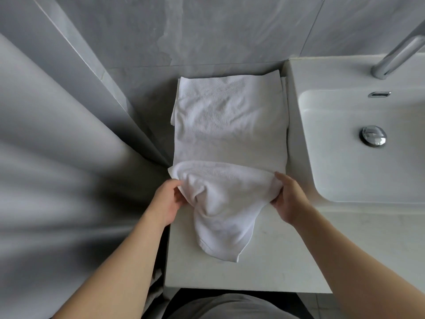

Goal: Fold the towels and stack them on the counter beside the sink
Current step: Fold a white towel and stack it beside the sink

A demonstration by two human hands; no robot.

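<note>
Near: my left hand (169, 199) and right hand (286, 199), fingers pinching near end of white towel (227, 134), lifted fold half made; loose tail drapes on worktop (276, 261). Far: rest lies flat beside sink (345, 146). No stack visible; folding judged early.

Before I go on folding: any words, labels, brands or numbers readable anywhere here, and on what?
None readable.
Towel: plain white, no tag or lettering showing.
Sink, tap and drain plug: no markings visible.
Wall tiles and counter: bare, no signs.
</note>
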